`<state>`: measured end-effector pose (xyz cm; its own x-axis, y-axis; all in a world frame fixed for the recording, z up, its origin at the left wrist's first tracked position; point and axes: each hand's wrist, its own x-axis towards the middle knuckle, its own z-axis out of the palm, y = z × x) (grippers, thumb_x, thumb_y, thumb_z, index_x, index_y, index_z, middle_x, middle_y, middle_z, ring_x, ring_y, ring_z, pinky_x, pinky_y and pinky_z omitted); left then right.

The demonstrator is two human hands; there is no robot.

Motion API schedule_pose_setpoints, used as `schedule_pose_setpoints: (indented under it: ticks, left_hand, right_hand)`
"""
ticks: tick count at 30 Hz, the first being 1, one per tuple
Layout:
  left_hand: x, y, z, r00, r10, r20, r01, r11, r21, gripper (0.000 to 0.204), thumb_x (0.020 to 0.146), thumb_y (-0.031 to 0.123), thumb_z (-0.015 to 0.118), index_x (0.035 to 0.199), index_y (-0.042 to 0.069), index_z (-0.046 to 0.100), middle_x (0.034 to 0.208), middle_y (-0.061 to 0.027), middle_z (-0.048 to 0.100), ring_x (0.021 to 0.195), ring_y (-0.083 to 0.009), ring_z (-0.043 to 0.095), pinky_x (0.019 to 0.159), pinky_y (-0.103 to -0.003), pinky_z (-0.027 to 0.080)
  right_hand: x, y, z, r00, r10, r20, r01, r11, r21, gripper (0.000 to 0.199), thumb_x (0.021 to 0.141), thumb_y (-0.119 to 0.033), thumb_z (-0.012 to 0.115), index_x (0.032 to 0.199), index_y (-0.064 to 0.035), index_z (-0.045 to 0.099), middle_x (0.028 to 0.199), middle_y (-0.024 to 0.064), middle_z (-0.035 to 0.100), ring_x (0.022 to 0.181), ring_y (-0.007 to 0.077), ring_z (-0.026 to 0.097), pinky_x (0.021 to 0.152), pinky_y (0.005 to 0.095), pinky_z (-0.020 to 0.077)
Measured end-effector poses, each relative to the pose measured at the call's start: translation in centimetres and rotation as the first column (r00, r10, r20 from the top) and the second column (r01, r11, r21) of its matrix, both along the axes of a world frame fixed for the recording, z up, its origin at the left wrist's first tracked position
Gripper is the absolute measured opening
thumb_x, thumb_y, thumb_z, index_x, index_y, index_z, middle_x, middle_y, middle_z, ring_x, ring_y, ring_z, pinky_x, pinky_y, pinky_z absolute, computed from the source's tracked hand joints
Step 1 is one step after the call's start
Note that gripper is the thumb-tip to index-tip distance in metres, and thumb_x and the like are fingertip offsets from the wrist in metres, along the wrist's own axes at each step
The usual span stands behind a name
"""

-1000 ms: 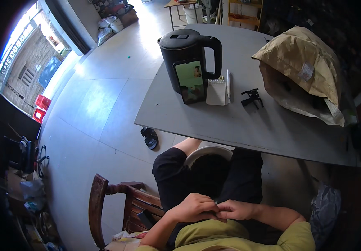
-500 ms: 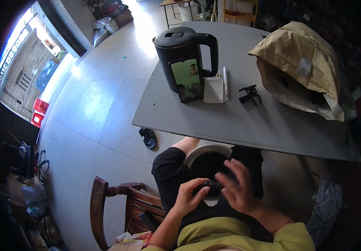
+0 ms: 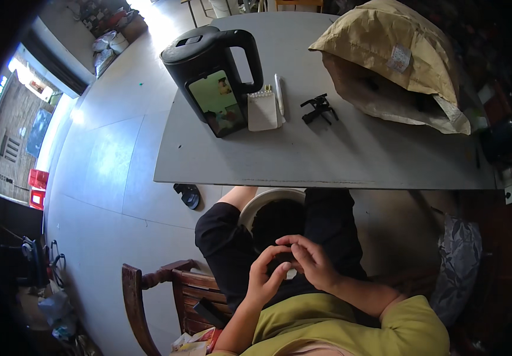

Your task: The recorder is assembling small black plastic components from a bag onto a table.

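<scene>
My left hand (image 3: 266, 274) and my right hand (image 3: 313, 261) meet above my lap, at the near rim of a pale bucket (image 3: 249, 212). The left fingers are curled round a small black part, now mostly hidden between the two hands. My right fingers bend over it, their tips at the left hand's fingertips. Between my knees, the bucket holds a dark mass of black contents (image 3: 279, 222), whose single pieces I cannot make out. A black clip-like part with prongs (image 3: 319, 109) lies on the grey table (image 3: 238, 160).
On the table a black kettle (image 3: 184, 65) has a phone (image 3: 217, 104) leaning on it, beside a small notepad (image 3: 263, 111) and a white pen (image 3: 279, 95). A brown paper bag (image 3: 386, 65) lies open at right. A wooden chair (image 3: 149, 285) is at my left.
My right hand, blurred and raised apart before, has come down against the left and covers the black part. The whole view has shifted, so the table sits further left and higher.
</scene>
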<state>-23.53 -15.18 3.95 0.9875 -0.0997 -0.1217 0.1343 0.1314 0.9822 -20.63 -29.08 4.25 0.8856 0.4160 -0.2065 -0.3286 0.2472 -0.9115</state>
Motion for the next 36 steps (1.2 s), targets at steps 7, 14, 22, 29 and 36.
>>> schedule_pose_setpoints:
  ticks: [7, 14, 22, 29, 36]
  left_hand:
    - [0.4, 0.5, -0.2, 0.994, 0.099, -0.038, -0.105, 0.977, -0.186, 0.017, 0.087, 0.016, 0.056, 0.09, -0.001, 0.056, 0.082, -0.0043, 0.051, 0.06, -0.01, 0.047, 0.052, -0.02, 0.038]
    - [-0.3, 1.9, -0.2, 0.994, 0.102, 0.039, -0.097, 0.988, -0.123, 0.015, 0.087, 0.013, 0.055, 0.084, -0.002, 0.059, 0.079, -0.0028, 0.05, 0.058, -0.0066, 0.047, 0.053, -0.019, 0.037]
    - [-0.1, 1.8, -0.3, 0.979, -0.02, -0.202, -0.03, 0.971, -0.237, 0.022, 0.086, 0.02, 0.059, 0.087, -0.002, 0.059, 0.077, -0.0053, 0.054, 0.057, -0.0108, 0.05, 0.051, -0.021, 0.038]
    - [0.3, 2.9, -2.0, 0.99, -0.059, -0.13, -0.018, 0.851, -0.525, 0.025, 0.086, 0.025, 0.059, 0.076, 0.002, 0.057, 0.073, -0.005, 0.052, 0.068, -0.0146, 0.055, 0.064, -0.025, 0.044]
    - [1.7, 2.6, -0.8, 0.988, -0.054, -0.146, -0.024, 0.874, -0.485, 0.015, 0.081, 0.011, 0.064, 0.092, 0.001, 0.06, 0.083, -0.0077, 0.06, 0.08, -0.0178, 0.059, 0.076, -0.028, 0.046]
  right_hand:
    - [2.9, -1.3, -0.1, 0.879, 0.168, 0.446, -0.011, 0.943, -0.333, 0.03, 0.093, -0.018, 0.049, 0.118, -0.0021, 0.051, 0.067, -0.0004, 0.048, 0.063, 0.007, 0.047, 0.06, 0.0224, 0.0407]
    - [16.9, -5.6, 0.6, 0.502, -0.179, 0.846, 0.722, 0.625, -0.297, 0.013, 0.086, -0.007, 0.051, 0.093, -0.0021, 0.061, 0.081, 0.0092, 0.058, 0.076, 0.0196, 0.057, 0.067, 0.0286, 0.0453]
    - [27.3, -9.2, -4.3, 0.497, 0.169, 0.851, 0.818, 0.236, -0.525, 0.03, 0.074, -0.001, 0.057, 0.102, -0.0096, 0.062, 0.095, 0.0087, 0.056, 0.096, 0.029, 0.053, 0.082, 0.0353, 0.045]
    - [25.2, -10.1, -0.5, 0.737, 0.079, 0.672, 0.513, 0.582, -0.631, 0.017, 0.073, -0.014, 0.07, 0.087, -0.0071, 0.064, 0.085, 0.0047, 0.059, 0.072, 0.0143, 0.057, 0.063, 0.0297, 0.0459]
    - [20.5, -10.6, 4.4, 0.942, -0.063, 0.33, 0.166, 0.941, -0.294, 0.03, 0.075, -0.026, 0.064, 0.098, -0.0065, 0.063, 0.092, 0.0016, 0.062, 0.084, 0.0097, 0.054, 0.076, 0.0251, 0.0415]
